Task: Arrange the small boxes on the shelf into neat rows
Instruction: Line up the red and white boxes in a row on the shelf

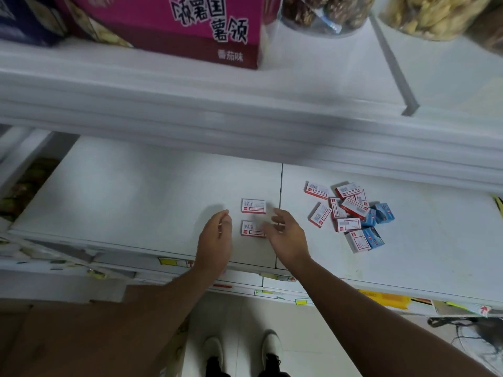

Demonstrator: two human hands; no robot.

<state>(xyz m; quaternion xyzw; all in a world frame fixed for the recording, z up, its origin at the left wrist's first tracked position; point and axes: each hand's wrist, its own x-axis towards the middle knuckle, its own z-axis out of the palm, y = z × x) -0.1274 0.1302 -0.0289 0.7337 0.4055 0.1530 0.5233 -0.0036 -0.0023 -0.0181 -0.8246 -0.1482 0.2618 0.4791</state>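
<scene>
Both hands flanked the near placed box (253, 229): left hand (216, 238) and right hand (285, 235) held nothing, fingers loosely curled. Jumbled pile (351, 213) lay right of centre, nearer the right hand.

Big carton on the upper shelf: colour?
Magenta carton with a darker red base band and black-and-white lettering; head view.

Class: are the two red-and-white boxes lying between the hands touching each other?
Apart. The head view shows bare shelf between the farther box and nearer box.
</scene>
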